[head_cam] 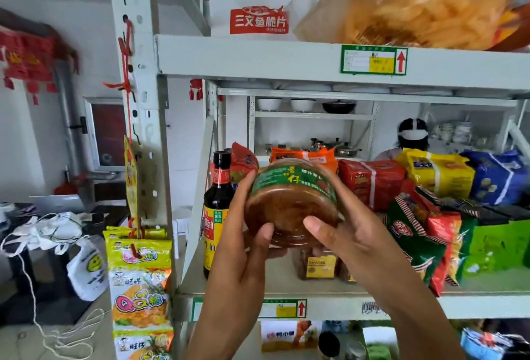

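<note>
jar [292, 205] of reddish-brown paste, green label, tilted between both hands.

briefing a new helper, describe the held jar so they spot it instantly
Find the white metal rack and the tall dark bottle on its middle shelf. Right of it, the left hand and right hand hold a clear jar of reddish-brown paste; unlike the yellow-labelled jars beneath, its band is green.

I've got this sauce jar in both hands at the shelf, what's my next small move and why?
Probably tip the sauce jar upright: left hand and right hand hold it tilted, base toward you, above the yellow-labelled jars beside the soy sauce bottle.
</note>
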Tool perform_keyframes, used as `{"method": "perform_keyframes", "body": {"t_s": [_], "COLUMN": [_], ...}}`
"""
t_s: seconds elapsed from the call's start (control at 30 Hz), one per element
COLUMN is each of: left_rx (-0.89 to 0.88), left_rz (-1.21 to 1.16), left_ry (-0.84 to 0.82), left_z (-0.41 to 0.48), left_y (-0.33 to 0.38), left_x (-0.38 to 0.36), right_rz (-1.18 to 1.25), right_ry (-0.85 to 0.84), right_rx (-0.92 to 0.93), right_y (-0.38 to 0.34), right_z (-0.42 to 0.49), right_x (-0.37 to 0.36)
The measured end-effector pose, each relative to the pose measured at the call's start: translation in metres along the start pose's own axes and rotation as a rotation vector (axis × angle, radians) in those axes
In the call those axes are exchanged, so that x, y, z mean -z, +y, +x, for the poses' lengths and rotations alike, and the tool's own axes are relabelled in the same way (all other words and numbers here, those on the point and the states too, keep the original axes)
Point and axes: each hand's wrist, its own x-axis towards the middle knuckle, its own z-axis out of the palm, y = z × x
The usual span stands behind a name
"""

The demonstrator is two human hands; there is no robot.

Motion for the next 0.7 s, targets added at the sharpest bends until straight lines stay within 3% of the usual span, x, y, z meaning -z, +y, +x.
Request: {"method": "perform_keyframes", "body": {"t_s": [0.23, 0.43, 0.57, 0.7], "left_rx": [-0.016, -0.234, -0.33, -0.377], "left_rz": [-0.205, 0.236, 0.433, 0.503], "left_ry": [-0.055, 0.031, 0.051, 0.036], "left_z": [0.005, 0.007, 0.011, 0.009], "left_y": [-0.013, -0.013, -0.012, 0.007], "left_x": [0.006, 0.006, 0.005, -0.004], "right_rz": [0.111, 0.113, 0.049, 0.185], "right_ry": [-0.134, -0.238, -0.067, 0.092], "right_rx": [0.042, 0.009, 0.007, 0.027], "right_y": [0.002, 0.002, 0.003, 0.01], "right_z": [-0.003, -0.006, -0.004, -0.004], "right_x": [0.005, 0.006, -0.017, -0.033]}}
